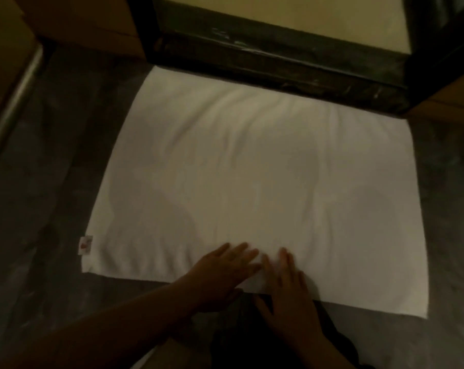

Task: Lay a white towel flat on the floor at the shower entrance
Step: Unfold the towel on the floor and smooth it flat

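Note:
A white towel (pixel 252 177) lies spread out on the dark stone floor (pixel 47 161), its far edge against the dark raised threshold (pixel 279 65) of the shower entrance. Soft wrinkles run across its far half, and a small label (pixel 86 245) sticks out at its near left corner. My left hand (pixel 223 272) rests flat on the towel's near edge with fingers straight. Right beside it, my right hand (pixel 286 291) lies flat over the same edge, fingers pointing away from me. Neither hand grips the cloth.
Beyond the threshold is the pale shower floor (pixel 292 20). A dark frame post (pixel 438 49) stands at the right of the entrance. A metal rail (pixel 15 97) runs along the left wall. Dark clothing (pixel 265 339) shows below my hands.

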Demonstrator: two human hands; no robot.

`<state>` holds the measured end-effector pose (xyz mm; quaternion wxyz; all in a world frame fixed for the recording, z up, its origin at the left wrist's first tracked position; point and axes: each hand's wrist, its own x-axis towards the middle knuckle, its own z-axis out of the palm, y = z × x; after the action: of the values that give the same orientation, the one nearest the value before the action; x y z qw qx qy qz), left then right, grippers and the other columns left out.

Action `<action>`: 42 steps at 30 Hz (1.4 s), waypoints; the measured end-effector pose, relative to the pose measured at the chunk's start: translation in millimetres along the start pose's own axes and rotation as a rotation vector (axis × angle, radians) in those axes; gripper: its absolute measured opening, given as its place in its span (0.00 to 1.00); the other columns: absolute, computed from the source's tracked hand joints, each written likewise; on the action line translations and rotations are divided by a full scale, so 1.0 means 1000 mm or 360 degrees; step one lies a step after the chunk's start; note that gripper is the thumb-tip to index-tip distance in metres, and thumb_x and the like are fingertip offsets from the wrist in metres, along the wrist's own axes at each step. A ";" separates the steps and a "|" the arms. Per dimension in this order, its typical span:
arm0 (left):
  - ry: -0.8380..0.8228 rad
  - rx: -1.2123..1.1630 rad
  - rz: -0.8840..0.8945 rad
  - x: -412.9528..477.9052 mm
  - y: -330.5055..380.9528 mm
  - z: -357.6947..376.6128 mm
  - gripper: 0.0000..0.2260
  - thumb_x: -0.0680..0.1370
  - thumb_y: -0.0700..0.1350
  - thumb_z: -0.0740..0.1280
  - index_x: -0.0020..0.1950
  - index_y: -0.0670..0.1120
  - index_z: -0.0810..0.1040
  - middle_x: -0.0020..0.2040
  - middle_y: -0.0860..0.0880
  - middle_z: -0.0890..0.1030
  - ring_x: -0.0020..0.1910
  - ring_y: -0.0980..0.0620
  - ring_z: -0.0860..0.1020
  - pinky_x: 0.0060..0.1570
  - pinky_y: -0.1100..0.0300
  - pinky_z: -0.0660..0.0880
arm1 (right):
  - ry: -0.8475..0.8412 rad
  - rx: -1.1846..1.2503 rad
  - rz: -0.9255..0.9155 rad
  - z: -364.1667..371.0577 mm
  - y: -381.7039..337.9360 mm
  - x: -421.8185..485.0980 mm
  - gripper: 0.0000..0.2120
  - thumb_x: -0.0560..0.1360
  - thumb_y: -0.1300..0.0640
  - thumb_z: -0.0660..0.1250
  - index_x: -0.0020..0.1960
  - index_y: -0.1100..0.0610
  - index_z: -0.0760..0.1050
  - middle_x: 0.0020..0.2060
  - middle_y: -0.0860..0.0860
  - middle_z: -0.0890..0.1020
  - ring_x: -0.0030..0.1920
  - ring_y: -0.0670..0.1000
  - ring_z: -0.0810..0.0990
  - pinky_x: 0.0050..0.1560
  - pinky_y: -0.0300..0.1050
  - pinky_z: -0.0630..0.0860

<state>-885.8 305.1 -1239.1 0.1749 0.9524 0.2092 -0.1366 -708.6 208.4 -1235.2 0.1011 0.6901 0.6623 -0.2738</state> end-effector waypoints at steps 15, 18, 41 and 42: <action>0.0157 0.0084 0.0138 0.010 0.021 0.014 0.26 0.75 0.56 0.58 0.72 0.48 0.67 0.72 0.45 0.67 0.70 0.44 0.67 0.65 0.45 0.67 | 0.0235 -0.0189 -0.0126 0.003 0.057 -0.033 0.34 0.74 0.38 0.55 0.70 0.61 0.68 0.69 0.64 0.68 0.68 0.65 0.67 0.68 0.52 0.59; 0.0086 0.0140 0.0257 0.015 0.028 0.016 0.27 0.73 0.55 0.59 0.71 0.49 0.68 0.71 0.47 0.69 0.69 0.45 0.68 0.63 0.46 0.70 | 0.0137 -0.0289 -0.0218 0.004 0.075 -0.045 0.36 0.69 0.38 0.61 0.70 0.60 0.68 0.69 0.64 0.68 0.67 0.65 0.68 0.63 0.56 0.70; -0.0105 -0.0107 -0.0234 0.128 0.032 -0.021 0.32 0.79 0.61 0.49 0.75 0.51 0.35 0.75 0.51 0.33 0.74 0.50 0.34 0.73 0.51 0.37 | 0.0206 -0.0218 0.0222 -0.022 0.156 0.009 0.38 0.75 0.33 0.41 0.76 0.55 0.38 0.75 0.53 0.40 0.76 0.52 0.40 0.74 0.47 0.41; -0.0104 -0.0104 -0.0241 0.127 0.032 -0.021 0.32 0.79 0.62 0.49 0.75 0.51 0.35 0.75 0.51 0.33 0.74 0.50 0.33 0.73 0.51 0.37 | 0.0216 -0.0200 0.0233 -0.023 0.156 0.007 0.38 0.75 0.33 0.41 0.76 0.56 0.42 0.76 0.54 0.44 0.76 0.52 0.43 0.74 0.47 0.44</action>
<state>-756.5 330.2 -1253.8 0.2018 0.9226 0.2791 -0.1735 -551.5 210.4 -1254.4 0.1188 0.7458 0.6314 -0.1763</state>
